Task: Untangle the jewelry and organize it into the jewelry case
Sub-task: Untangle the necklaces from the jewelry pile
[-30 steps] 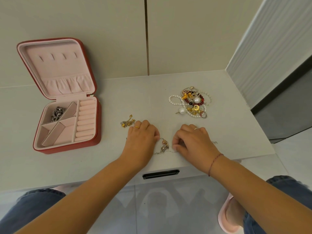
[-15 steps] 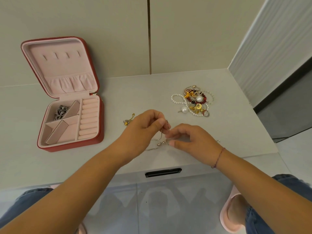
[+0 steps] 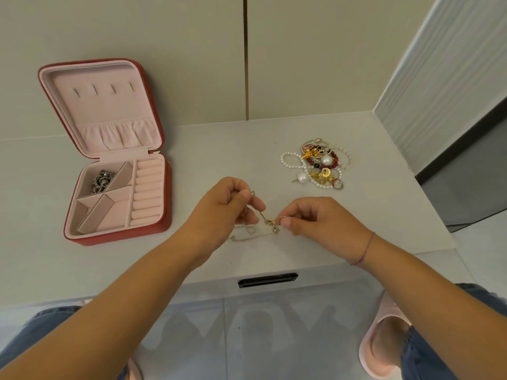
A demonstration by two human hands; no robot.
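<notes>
A thin chain necklace (image 3: pixel 267 225) with a small gold pendant hangs between my two hands just above the white tabletop, its loose end trailing on the surface. My left hand (image 3: pixel 225 207) pinches one part of the chain. My right hand (image 3: pixel 315 219) pinches it near the pendant. A tangled pile of jewelry (image 3: pixel 318 164) with pearl strands, red beads, gold pieces and a ring lies at the back right. The red jewelry case (image 3: pixel 164 187) stands open at the left, pink inside, with a dark silver piece (image 3: pixel 101 181) in its rear left compartment.
The tabletop (image 3: pixel 274 259) ends in a front edge with a black drawer handle (image 3: pixel 267 279) just below my hands. A wall panel rises at the right. My knees and pink slippers show below the edge.
Both hands lifted from the tabletop, raising the chain off the surface. They have since moved a little apart, drawing the chain out between them. A small gold piece left of my hand is now out of sight.
</notes>
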